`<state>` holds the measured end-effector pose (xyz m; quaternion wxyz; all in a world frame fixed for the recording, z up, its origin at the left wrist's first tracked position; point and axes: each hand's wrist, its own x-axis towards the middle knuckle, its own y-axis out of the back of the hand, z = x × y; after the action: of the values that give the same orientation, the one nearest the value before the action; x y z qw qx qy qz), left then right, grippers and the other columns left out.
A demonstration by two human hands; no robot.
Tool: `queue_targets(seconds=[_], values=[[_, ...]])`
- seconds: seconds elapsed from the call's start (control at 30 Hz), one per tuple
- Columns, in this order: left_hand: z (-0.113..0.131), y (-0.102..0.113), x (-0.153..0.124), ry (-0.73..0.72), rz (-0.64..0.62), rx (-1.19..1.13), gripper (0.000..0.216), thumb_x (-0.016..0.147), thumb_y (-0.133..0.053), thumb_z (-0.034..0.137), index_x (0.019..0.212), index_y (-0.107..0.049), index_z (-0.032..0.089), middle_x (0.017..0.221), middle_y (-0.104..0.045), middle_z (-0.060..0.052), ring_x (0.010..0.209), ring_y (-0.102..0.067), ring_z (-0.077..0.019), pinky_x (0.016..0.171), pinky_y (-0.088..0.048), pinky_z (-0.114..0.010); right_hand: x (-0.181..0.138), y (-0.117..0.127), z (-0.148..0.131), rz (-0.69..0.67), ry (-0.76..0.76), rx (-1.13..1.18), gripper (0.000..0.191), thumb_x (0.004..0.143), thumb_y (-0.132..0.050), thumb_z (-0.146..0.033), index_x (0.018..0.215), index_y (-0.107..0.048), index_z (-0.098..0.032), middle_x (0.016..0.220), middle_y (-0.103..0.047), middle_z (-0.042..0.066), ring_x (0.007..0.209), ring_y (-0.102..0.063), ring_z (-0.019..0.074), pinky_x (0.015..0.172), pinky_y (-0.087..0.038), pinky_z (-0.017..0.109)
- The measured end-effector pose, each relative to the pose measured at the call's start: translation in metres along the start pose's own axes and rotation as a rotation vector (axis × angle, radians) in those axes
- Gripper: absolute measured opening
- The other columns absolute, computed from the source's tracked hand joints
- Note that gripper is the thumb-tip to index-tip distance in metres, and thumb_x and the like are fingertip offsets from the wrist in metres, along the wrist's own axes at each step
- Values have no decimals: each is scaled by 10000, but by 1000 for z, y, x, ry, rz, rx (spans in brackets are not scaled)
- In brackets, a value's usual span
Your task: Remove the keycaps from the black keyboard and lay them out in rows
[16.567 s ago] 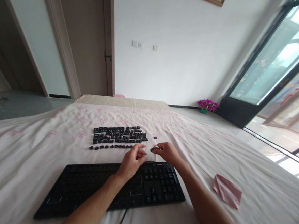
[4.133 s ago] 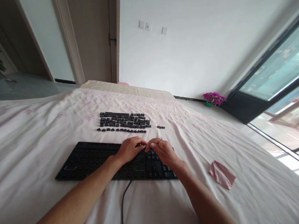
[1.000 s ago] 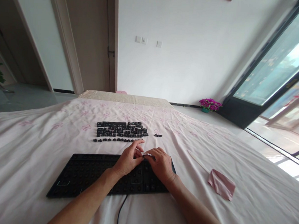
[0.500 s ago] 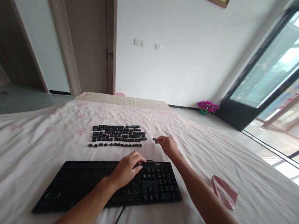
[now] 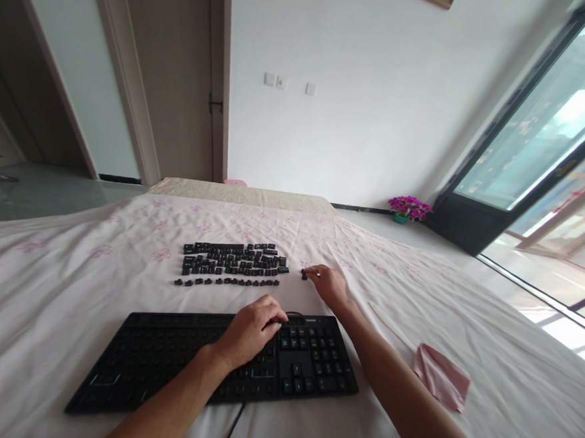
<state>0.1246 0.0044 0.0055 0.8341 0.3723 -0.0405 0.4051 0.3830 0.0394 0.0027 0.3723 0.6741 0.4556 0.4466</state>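
Note:
A black keyboard with most keycaps removed lies on the pink-flowered sheet in front of me. My left hand rests curled on its upper edge near the number pad. My right hand reaches beyond the keyboard, fingers pinched at a small black keycap on the sheet. Several removed keycaps lie in rows farther back and to the left. The number pad still carries its keys.
A crumpled pink cloth lies on the sheet at the right. The keyboard's black cable runs toward me. A pot of purple flowers stands on the floor by a glass door.
My right hand left the keyboard, where both hands worked a thin metal tool, and reached out to the loose keycaps right of the rows. My left hand stayed on the keyboard.

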Motion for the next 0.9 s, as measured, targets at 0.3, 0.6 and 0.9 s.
queue_targets(seconds=[0.3,0.6,0.9], values=[[-2,-1,0,-25,-4,6,222,795,-533,64,894,-660,217,928,-607,-24,899,-588,-162,834,-461,-278,-25,56,-33,44,117,476,605,965,-232,-521,825,-709,-176,848,-706,60,827,-638,194,798,-453,298],[0,-1,-4,-7,20,9,234,797,-509,77,915,-644,227,934,-612,-13,917,-576,-168,847,-455,-296,-88,71,-71,-63,149,755,452,958,-356,-475,940,-682,-163,774,-664,40,684,-570,135,636,-452,246],[0,0,-4,-14,-13,9,205,816,-544,121,916,-678,240,950,-621,-10,894,-585,-161,811,-449,-266,-95,58,-76,-235,297,782,400,944,-431,-435,798,-688,-166,820,-689,34,773,-617,150,775,-471,270]])
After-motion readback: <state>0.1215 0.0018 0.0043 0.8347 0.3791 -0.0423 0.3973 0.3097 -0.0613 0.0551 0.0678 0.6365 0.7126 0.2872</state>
